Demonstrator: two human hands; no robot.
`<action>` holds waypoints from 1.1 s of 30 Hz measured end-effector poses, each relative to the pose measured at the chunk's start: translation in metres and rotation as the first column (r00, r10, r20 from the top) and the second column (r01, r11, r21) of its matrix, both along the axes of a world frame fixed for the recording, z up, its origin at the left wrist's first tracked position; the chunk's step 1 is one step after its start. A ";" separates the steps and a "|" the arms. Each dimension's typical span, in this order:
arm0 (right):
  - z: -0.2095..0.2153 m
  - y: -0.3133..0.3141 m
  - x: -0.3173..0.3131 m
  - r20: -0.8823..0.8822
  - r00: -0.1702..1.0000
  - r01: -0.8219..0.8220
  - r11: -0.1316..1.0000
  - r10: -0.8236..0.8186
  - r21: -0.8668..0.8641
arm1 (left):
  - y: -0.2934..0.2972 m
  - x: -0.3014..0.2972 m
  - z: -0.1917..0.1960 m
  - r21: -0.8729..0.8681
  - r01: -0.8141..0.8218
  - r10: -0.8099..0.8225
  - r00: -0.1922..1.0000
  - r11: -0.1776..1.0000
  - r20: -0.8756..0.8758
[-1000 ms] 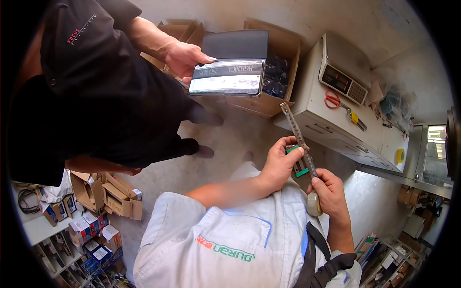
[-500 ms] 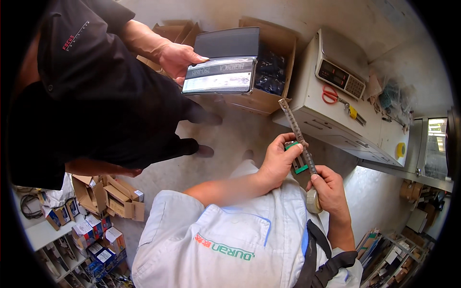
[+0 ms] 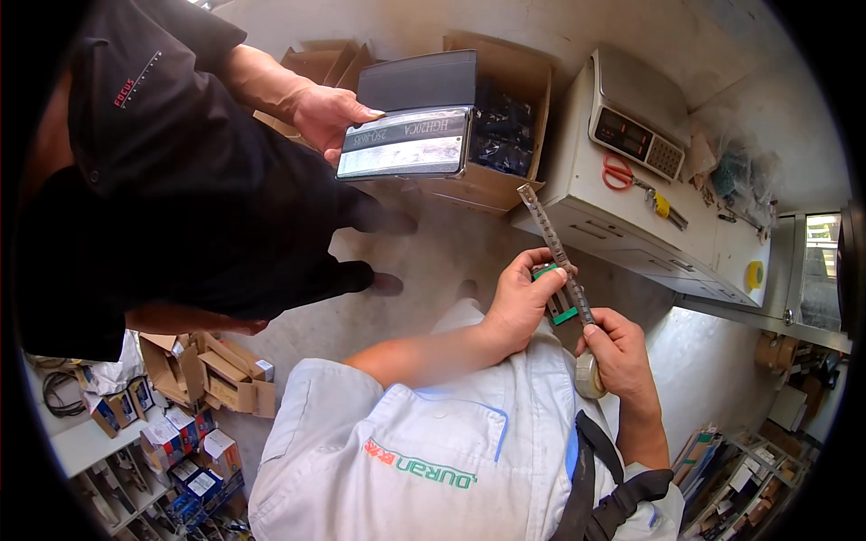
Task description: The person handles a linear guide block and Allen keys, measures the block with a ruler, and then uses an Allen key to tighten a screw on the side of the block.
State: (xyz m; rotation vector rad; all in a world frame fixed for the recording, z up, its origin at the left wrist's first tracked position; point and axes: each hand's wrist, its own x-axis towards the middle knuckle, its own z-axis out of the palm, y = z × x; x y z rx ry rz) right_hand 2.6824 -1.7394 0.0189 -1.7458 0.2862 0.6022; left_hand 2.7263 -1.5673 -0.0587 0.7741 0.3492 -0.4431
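Note:
My left hand [image 3: 521, 302] grips a metal linear guide block with green ends [image 3: 563, 312], in front of my chest. Its thumb presses on the pulled-out blade of a tape measure [image 3: 549, 233], which lies across the block and points up and away to the left. In my right hand [image 3: 615, 350] is the tape measure's pale case [image 3: 589, 377], fingers closed round it and thumb by the blade. At the left, a co-worker's hand [image 3: 329, 113] holds a phone in a dark flip cover [image 3: 406, 144], its screen facing me and showing an enlarged picture of a marked metal surface.
Beyond the phone stands an open cardboard box [image 3: 528, 108] with dark wrapped items. A scale [image 3: 636, 140], red scissors [image 3: 617, 171] and yellow tape [image 3: 755, 274] rest on a white cabinet [image 3: 586, 194]. Opened cartons [image 3: 230, 374] and shelving [image 3: 86, 442] are at lower left.
The view has shifted slightly, and the phone sits a little further left. My hands keep the same grip on the guide block and the tape measure.

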 end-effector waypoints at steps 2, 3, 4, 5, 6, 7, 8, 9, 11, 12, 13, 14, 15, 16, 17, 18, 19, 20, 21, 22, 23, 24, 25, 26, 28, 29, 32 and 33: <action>-0.001 0.000 0.000 0.004 1.000 -0.002 1.000 0.002 0.001 | 0.000 0.000 0.000 0.004 0.002 -0.002 1.000 1.000 -0.004; -0.002 0.000 0.000 0.008 1.000 -0.006 1.000 0.006 0.000 | 0.000 0.000 0.000 -0.002 -0.006 0.006 1.000 1.000 -0.007; -0.001 0.000 0.000 0.007 1.000 -0.004 1.000 0.004 0.001 | 0.000 0.000 0.000 -0.009 -0.013 0.013 1.000 1.000 -0.010; 0.000 0.000 0.000 0.002 1.000 0.000 1.000 0.000 0.004 | -0.001 0.000 0.000 -0.009 -0.011 0.011 1.000 1.000 -0.012; 0.000 0.001 0.000 -0.004 1.000 0.004 1.000 -0.004 0.008 | -0.001 0.000 -0.001 -0.013 -0.015 0.015 1.000 1.000 -0.014; -0.001 0.000 0.000 -0.005 1.000 0.007 1.000 -0.007 0.009 | -0.001 0.000 -0.001 -0.018 -0.019 0.019 1.000 1.000 -0.017; -0.001 0.000 0.000 -0.002 1.000 0.006 1.000 -0.006 -0.002 | -0.001 0.000 -0.001 -0.016 -0.017 0.017 1.000 1.000 -0.018; -0.002 0.000 -0.001 0.002 1.000 0.006 1.000 -0.006 -0.013 | -0.001 0.000 -0.001 -0.010 -0.017 0.016 1.000 1.000 -0.015; -0.001 -0.001 -0.001 0.010 1.000 0.003 1.000 -0.003 -0.021 | -0.002 -0.001 0.000 -0.004 -0.010 0.010 1.000 1.000 -0.016; -0.001 -0.001 -0.001 0.020 1.000 -0.004 1.000 0.004 -0.029 | -0.002 0.000 0.000 -0.005 -0.013 0.013 1.000 1.000 -0.022; -0.001 -0.001 -0.001 0.016 1.000 0.000 1.000 0.001 -0.031 | -0.003 0.000 0.002 -0.008 -0.017 0.016 0.999 1.000 -0.028; -0.002 -0.002 -0.001 0.024 1.000 -0.005 1.000 0.005 -0.030 | -0.003 0.000 0.003 -0.010 -0.013 0.012 0.999 1.000 -0.032; -0.002 -0.002 -0.001 0.032 0.999 -0.009 1.000 0.010 -0.029 | -0.002 0.000 0.006 -0.018 -0.014 0.013 0.999 1.000 -0.047; -0.001 -0.002 0.000 0.028 1.000 -0.006 0.999 0.007 -0.032 | -0.002 0.001 0.008 -0.028 -0.017 0.015 0.998 0.999 -0.062; 0.001 -0.002 0.001 0.021 1.000 -0.008 1.000 0.008 -0.029 | -0.002 0.001 0.008 -0.030 -0.014 0.012 0.998 0.999 -0.066; 0.002 -0.001 0.002 0.015 1.000 -0.010 1.000 0.010 -0.026 | -0.002 0.001 0.009 -0.028 -0.015 0.013 0.998 0.999 -0.062; 0.002 -0.001 0.002 0.010 1.000 -0.008 1.000 0.009 -0.029 | -0.002 0.001 0.008 -0.026 -0.017 0.016 0.998 1.000 -0.060; 0.002 -0.001 0.002 0.013 1.000 -0.004 1.000 0.004 -0.023 | -0.002 0.002 0.008 -0.029 -0.017 0.015 0.998 0.999 -0.065; 0.002 -0.001 0.002 0.017 1.000 0.000 1.000 0.000 -0.017 | -0.002 0.002 0.007 -0.033 -0.017 0.015 0.998 0.999 -0.059; 0.002 0.000 0.002 0.014 1.000 0.000 1.000 0.000 -0.022 | -0.002 0.002 0.007 -0.039 -0.018 0.016 0.999 0.999 -0.051; 0.003 0.000 0.002 0.015 1.000 -0.001 1.000 0.001 -0.022 | -0.003 0.002 0.006 -0.044 -0.018 0.016 0.998 0.999 -0.054; 0.003 0.000 0.002 0.017 1.000 -0.002 1.000 0.002 -0.022 | -0.003 0.002 0.005 -0.041 -0.026 0.024 0.998 0.999 -0.050; 0.003 0.001 0.002 0.017 1.000 -0.003 1.000 0.004 -0.023 | -0.002 0.002 0.003 -0.034 -0.034 0.033 0.999 0.999 -0.043; 0.003 0.001 0.002 0.017 1.000 -0.001 1.000 0.001 -0.019 | -0.002 0.002 0.002 -0.035 -0.037 0.035 0.998 0.999 -0.043; 0.003 0.001 0.002 0.017 1.000 0.000 1.000 0.000 -0.014 | -0.003 0.001 0.000 -0.030 -0.025 0.025 0.999 0.999 -0.026; 0.003 0.001 0.002 0.012 1.000 -0.002 1.000 0.002 -0.013 | -0.002 0.001 0.000 -0.029 -0.026 0.026 0.999 0.999 -0.026; 0.005 0.001 0.001 0.008 1.000 0.005 1.000 -0.005 -0.010 | -0.003 0.001 0.001 -0.022 -0.020 0.019 0.999 1.000 -0.035; 0.006 0.002 0.001 0.008 1.000 0.014 1.000 -0.014 -0.008 | -0.002 0.001 0.004 -0.030 -0.025 0.024 0.999 0.999 -0.046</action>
